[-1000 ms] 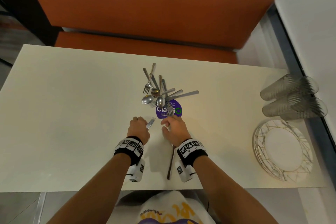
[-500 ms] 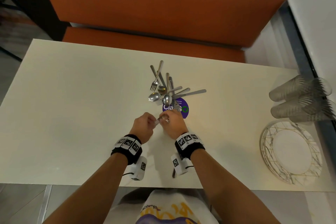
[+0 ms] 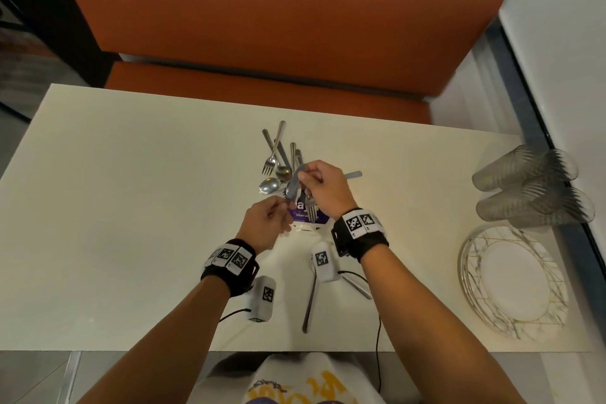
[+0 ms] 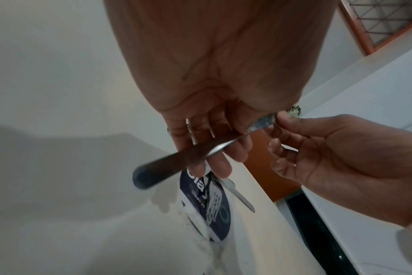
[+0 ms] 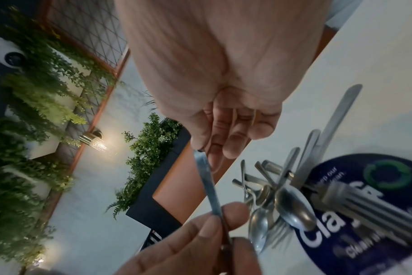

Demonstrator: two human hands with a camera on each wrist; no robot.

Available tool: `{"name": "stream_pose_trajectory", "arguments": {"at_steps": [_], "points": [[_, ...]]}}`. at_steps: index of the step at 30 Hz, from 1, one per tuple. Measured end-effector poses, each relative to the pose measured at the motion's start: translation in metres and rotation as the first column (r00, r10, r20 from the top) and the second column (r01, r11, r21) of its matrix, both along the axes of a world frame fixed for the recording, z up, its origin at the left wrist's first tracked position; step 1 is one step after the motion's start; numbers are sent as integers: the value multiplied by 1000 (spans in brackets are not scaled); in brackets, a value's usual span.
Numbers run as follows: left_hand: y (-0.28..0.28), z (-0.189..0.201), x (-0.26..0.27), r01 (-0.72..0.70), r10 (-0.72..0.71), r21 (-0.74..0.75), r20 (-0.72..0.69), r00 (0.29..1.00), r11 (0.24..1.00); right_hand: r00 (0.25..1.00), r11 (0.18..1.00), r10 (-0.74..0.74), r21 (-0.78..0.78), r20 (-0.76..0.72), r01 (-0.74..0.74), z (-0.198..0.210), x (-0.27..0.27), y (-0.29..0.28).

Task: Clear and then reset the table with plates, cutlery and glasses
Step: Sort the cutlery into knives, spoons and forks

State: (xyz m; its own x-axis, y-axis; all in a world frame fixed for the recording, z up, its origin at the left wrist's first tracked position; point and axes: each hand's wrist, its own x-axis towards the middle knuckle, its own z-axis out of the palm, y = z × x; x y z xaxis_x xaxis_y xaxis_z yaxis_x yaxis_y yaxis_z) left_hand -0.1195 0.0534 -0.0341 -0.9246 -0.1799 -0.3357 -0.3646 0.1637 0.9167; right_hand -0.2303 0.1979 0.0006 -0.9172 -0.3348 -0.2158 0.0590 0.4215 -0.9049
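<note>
A table knife (image 3: 292,186) hangs in the air between both hands, just above the cream table (image 3: 131,207). My left hand (image 3: 273,218) grips its handle end, seen with curled fingers (image 4: 214,154) round the knife (image 4: 176,161). My right hand (image 3: 316,182) pinches the blade's far end, and that blade (image 5: 207,184) runs down to the left hand's thumb. Behind and under the hands lies a pile of forks, spoons and knives (image 3: 277,167). A fork (image 3: 311,208) rests on a round purple sticker (image 3: 316,216).
A stack of white plates with gold lines (image 3: 515,282) sits at the right edge, with several ribbed glasses (image 3: 531,187) lying on their sides behind it. Two more cutlery pieces (image 3: 310,302) lie near the front edge under my right wrist. An orange bench (image 3: 262,26) stands beyond the table.
Both hands rose from the table and moved toward the pile. The right hand, empty before, has taken the far end of the knife that the left hand held.
</note>
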Motion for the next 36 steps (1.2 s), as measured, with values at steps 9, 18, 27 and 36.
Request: {"name": "stream_pose_trajectory", "arguments": {"at_steps": [9, 18, 27, 36], "points": [[0, -1, -10, -174, 173, 34, 30, 984, 984, 990, 924, 75, 381, -116, -25, -31, -54, 39], [-1, -6, -16, -250, 249, -11, 100, 963, 968, 886, 656, 429, 735, -178, -170, -69, -74, 52], [0, -9, -19, -292, 289, 4, 126, 949, 956, 817, 545, 552, 813, -167, -203, -75, -80, 66], [5, -8, -22, -331, 320, 74, 129, 939, 941, 926, 665, 375, 710, -49, -231, -55, -83, 110]]}}
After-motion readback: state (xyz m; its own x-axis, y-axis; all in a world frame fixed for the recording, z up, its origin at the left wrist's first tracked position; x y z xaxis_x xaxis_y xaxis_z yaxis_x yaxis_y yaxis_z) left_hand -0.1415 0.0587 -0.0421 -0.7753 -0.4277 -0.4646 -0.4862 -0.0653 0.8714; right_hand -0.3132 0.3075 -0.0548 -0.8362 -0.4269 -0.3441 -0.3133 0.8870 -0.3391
